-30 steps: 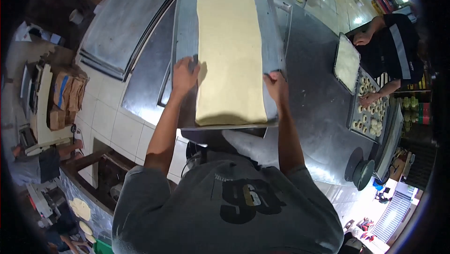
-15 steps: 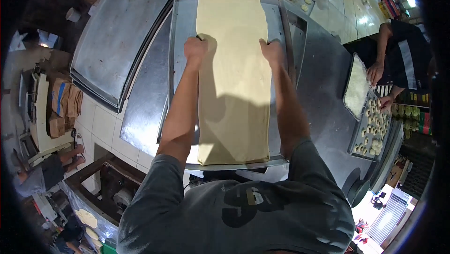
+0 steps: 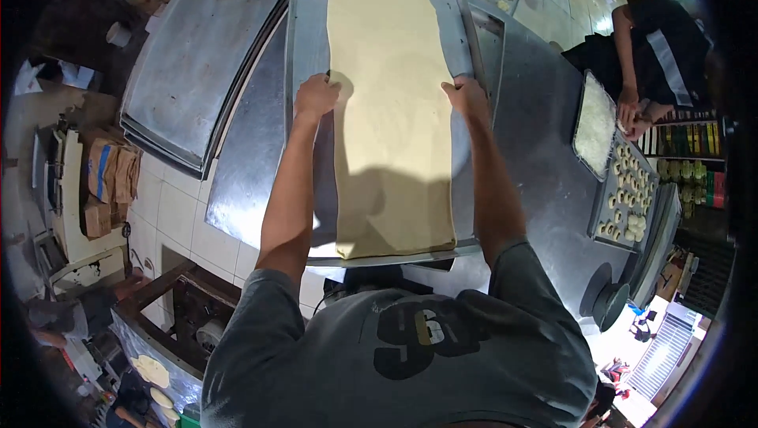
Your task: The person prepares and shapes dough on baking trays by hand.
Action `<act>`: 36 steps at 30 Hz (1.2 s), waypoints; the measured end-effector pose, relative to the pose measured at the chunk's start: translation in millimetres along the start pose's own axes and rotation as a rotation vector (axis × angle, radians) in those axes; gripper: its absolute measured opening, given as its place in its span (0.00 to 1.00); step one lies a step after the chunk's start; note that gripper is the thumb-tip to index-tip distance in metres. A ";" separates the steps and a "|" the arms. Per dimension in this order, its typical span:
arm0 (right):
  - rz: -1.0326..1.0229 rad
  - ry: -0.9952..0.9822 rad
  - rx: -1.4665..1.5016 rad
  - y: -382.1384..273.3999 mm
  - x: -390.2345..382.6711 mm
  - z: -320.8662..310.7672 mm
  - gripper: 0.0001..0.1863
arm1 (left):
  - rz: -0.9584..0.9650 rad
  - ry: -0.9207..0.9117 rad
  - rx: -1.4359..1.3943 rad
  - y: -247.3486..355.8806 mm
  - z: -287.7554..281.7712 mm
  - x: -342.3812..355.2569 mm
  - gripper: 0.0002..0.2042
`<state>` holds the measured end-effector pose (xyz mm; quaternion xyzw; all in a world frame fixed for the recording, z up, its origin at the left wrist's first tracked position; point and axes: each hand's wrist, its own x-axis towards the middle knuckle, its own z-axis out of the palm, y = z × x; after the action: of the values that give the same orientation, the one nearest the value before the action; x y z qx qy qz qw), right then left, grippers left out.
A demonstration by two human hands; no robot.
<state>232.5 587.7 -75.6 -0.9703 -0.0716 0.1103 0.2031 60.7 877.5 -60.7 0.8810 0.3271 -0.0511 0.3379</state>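
Head view: my left hand [image 3: 316, 96] and right hand [image 3: 467, 96] rest curled on opposite edges of 1 dough sheet [image 3: 391, 112], gripping nothing, on the tray [image 3: 304, 49].

- A long pale dough sheet [image 3: 391, 112] is laid lengthwise on a rectangular metal tray [image 3: 306, 41].
- The left hand [image 3: 316, 96] is set at the sheet's left edge, the right hand [image 3: 467, 96] at its right edge.
- A tray of small dough pieces [image 3: 628, 195] is placed well to the right, on the steel table [image 3: 537, 152].
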 end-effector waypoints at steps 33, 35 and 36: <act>-0.033 0.020 0.471 23.3 -110.0 -0.6 0.20 | -0.129 0.281 -0.402 -16.8 53.3 -133.0 0.15; -0.125 0.146 0.440 38.4 -98.0 19.5 0.22 | -0.079 0.400 -0.479 -20.0 54.5 -136.8 0.16; -0.109 0.247 0.451 36.3 -100.6 16.9 0.23 | -0.080 0.399 -0.476 -21.5 54.2 -136.5 0.16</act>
<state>134.7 542.7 -87.0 -0.9014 -0.0722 -0.0068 0.4269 -51.9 781.4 -71.8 0.7561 0.4244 0.1876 0.4615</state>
